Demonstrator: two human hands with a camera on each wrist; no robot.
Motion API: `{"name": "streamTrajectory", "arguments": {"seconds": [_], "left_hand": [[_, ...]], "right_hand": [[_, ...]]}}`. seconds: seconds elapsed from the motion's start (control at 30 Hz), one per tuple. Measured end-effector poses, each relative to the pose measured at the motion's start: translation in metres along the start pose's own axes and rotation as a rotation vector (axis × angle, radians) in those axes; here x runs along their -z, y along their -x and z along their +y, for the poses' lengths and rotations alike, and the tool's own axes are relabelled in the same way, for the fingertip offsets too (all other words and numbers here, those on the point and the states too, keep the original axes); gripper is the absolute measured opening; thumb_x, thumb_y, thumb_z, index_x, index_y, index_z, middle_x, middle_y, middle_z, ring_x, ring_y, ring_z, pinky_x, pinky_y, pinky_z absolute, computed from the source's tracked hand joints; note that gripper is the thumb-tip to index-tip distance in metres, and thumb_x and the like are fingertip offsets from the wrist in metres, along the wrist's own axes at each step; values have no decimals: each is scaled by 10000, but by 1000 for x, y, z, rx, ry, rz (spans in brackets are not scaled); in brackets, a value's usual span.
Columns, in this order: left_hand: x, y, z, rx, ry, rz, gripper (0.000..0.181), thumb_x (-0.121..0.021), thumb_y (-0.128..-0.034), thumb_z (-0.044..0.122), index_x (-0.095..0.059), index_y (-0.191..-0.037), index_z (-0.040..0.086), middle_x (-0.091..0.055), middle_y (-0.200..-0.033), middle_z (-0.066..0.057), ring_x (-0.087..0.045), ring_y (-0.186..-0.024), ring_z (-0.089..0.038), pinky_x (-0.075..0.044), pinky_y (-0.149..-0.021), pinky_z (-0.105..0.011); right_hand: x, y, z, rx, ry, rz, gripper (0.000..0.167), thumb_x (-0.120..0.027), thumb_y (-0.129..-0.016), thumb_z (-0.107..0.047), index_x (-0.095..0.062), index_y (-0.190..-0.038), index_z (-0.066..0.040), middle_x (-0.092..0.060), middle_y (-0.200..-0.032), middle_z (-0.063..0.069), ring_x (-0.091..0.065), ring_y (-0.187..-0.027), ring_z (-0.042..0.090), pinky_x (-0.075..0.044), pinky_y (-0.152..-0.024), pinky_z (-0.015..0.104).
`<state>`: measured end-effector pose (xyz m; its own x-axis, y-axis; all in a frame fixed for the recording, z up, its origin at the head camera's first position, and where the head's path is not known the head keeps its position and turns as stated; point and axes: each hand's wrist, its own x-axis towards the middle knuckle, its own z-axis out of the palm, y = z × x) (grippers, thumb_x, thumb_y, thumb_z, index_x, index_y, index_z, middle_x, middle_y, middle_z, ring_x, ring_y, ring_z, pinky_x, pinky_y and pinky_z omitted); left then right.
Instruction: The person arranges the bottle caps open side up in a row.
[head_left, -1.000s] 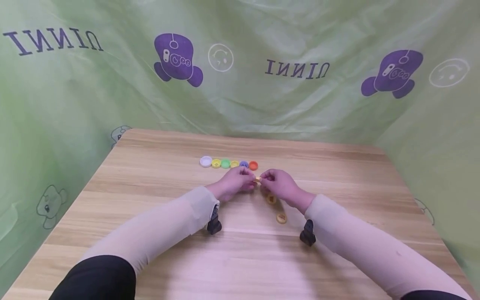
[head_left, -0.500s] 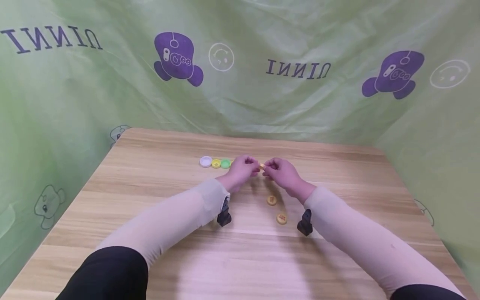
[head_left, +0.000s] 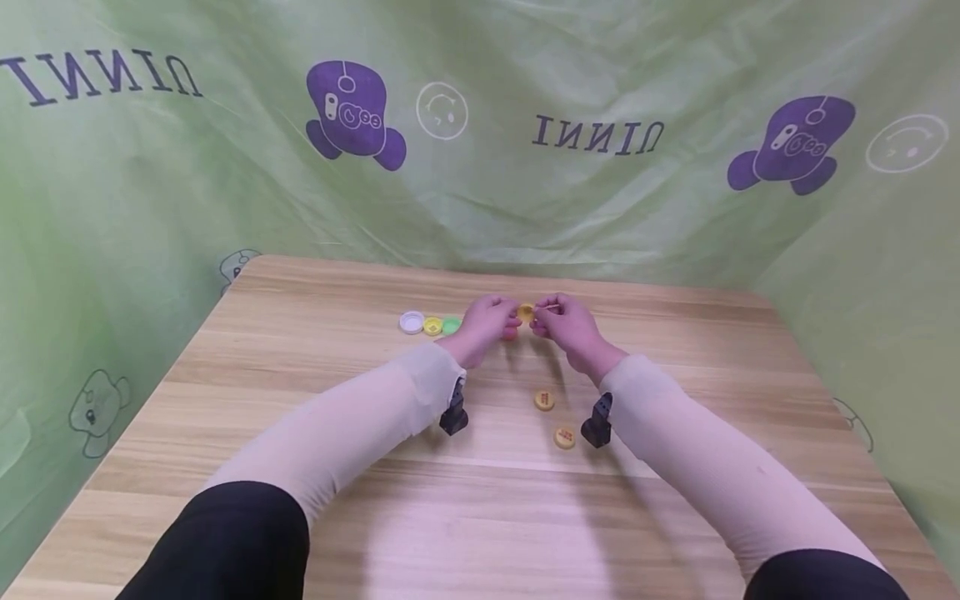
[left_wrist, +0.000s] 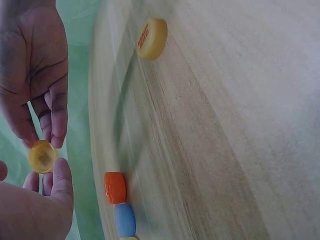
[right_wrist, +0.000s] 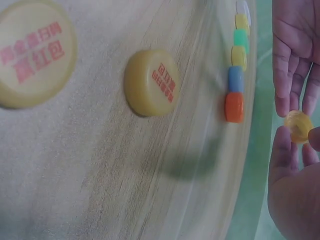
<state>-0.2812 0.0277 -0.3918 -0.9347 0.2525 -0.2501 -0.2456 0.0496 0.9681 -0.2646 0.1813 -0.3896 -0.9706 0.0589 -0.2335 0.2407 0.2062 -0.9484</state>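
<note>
Above the table's far part, my left hand (head_left: 482,327) and right hand (head_left: 574,327) pinch one yellow cap (head_left: 526,313) between their fingertips. Its hollow side shows in the head view. In the left wrist view my left hand (left_wrist: 37,210) holds the cap (left_wrist: 43,157) from below and my right hand (left_wrist: 37,60) from above. The right wrist view shows the cap (right_wrist: 298,126) between the fingers of both hands. A row of caps stands below: orange (right_wrist: 234,107), blue (right_wrist: 236,80), yellow (right_wrist: 239,57), green (right_wrist: 240,40), yellow (right_wrist: 242,23) and white (right_wrist: 243,10).
Two yellow caps with red print, one farther (head_left: 544,401) and one nearer (head_left: 565,437), lie on the wooden table (head_left: 450,533) in front of my hands. A green patterned cloth (head_left: 600,225) hangs behind the table and at its sides.
Both hands have moved away from me with the yellow cap, which has tilted from edge-on to show its hollow side. My left hand now covers more of the row.
</note>
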Motion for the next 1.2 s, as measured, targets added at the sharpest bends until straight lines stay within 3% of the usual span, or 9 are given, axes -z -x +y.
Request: {"name": "streamTrajectory", "arguments": {"seconds": [0.33,0.53,0.8,1.2], "left_hand": [[-3,-11,0,37,44,-33,433,-435,-1101,190,-510,-1388,-125,-580,-1318,-247,-591,-1204,-343,-508,-1063,-414],[-8,-13,0,96,109,-56,463,-418,-1110,203,-467,-1408,-147,-566,-1218,-228,-599,-1075,-291,-498,-1080,-404],[-11,-12,-1,124,89,-102,497,-400,-1113,228,-417,-1459,-128,-483,-1397,-312,-537,-1282,-392,-454,-1125,-415],[-13,-7,-3,174,62,-161,539,-408,-1110,264,-388,-1488,-120,-422,-1472,-321,-510,-1318,-402,-448,-1130,-416]], "right_hand": [[2,-7,2,-49,-26,4,338,-450,-1088,-80,-521,-1344,129,-591,-1140,156,-607,-869,114,-529,-1039,375],[8,-10,9,-79,-12,-17,370,-436,-1089,-89,-507,-1365,148,-560,-1059,114,-602,-811,104,-572,-920,288],[15,-15,17,-105,-24,-69,356,-437,-1077,-88,-517,-1314,165,-575,-1031,118,-605,-787,102,-579,-823,230],[16,-16,24,-153,-48,-116,216,-468,-1028,-57,-596,-1098,102,-620,-884,74,-616,-711,89,-572,-706,171]]}}
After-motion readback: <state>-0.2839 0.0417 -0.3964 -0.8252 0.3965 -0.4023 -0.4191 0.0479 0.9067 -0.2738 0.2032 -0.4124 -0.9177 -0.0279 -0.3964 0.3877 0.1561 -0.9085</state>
